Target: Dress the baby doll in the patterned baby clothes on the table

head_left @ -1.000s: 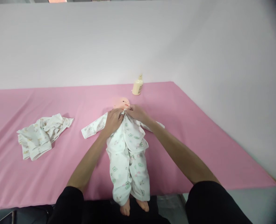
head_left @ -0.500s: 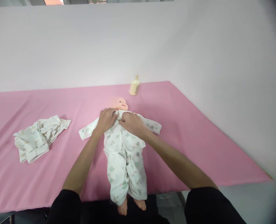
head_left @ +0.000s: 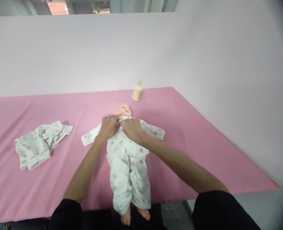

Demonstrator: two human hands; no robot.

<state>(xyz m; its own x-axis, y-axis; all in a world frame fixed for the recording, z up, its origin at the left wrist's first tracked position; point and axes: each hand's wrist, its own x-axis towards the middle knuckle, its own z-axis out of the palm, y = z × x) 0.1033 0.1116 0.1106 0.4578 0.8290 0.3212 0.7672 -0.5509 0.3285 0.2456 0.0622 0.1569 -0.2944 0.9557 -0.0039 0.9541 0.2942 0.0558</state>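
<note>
A baby doll [head_left: 123, 110] lies on its back on the pink sheet, its bare feet over the near edge. It wears a white printed shirt [head_left: 116, 147] and matching trousers [head_left: 141, 179], with both sleeves spread outward. At the shirt's neckline, my left hand [head_left: 110, 127] pinches the fabric on the left of the front opening. Close beside it, my right hand [head_left: 133, 129] has its fingers curled on the cloth on the right. The fingertips and whatever fastening lies between them are mostly hidden.
A cream pump bottle [head_left: 137, 92] stands beyond the doll's head, near the wall. Crumpled white printed baby clothes [head_left: 42, 145] lie to the left on the pink sheet [head_left: 191, 153]. White walls [head_left: 84, 54] bound the back and right side.
The view has tilted slightly upward, so everything sits a little lower. My right hand's fingers are curled in more tightly at the collar; my left hand stays at the neckline.
</note>
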